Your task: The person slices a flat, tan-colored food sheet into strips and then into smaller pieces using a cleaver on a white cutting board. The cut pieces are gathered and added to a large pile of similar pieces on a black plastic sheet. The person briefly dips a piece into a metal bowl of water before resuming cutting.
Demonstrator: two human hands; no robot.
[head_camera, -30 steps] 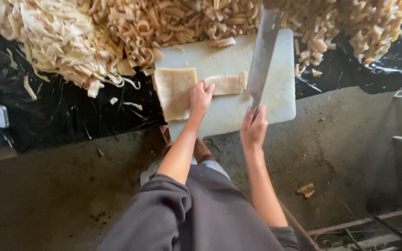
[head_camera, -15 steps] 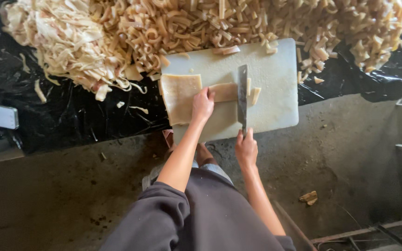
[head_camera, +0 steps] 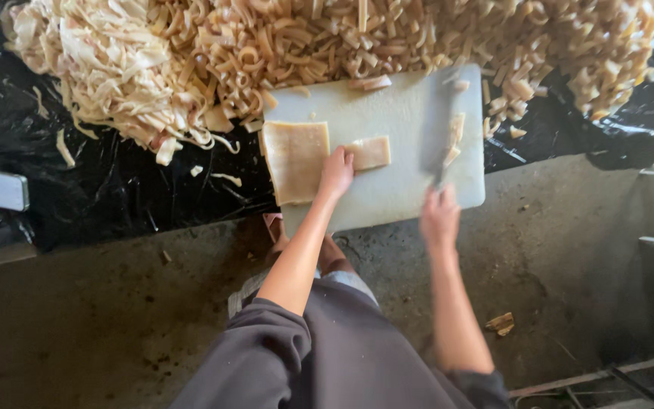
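Beige sheet (head_camera: 295,160) under left fingertips (head_camera: 337,163)

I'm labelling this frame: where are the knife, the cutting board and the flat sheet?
knife (head_camera: 442,125): head view, middle of blurred blade.
cutting board (head_camera: 403,189): head view, bare surface.
flat sheet (head_camera: 295,159): head view, centre.

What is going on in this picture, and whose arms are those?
The arms belong to a person wearing a camera on their head, so you look down just as they do. Their left hand presses on a pale flat strip lying on a white cutting board. Beside it lies a bigger pale sheet. Their right hand holds a cleaver, blurred because it is moving. Behind the board is a big heap of cut pale strips on black plastic sheeting. The board rests on a grey concrete floor. I cannot tell what the pale stuff is.
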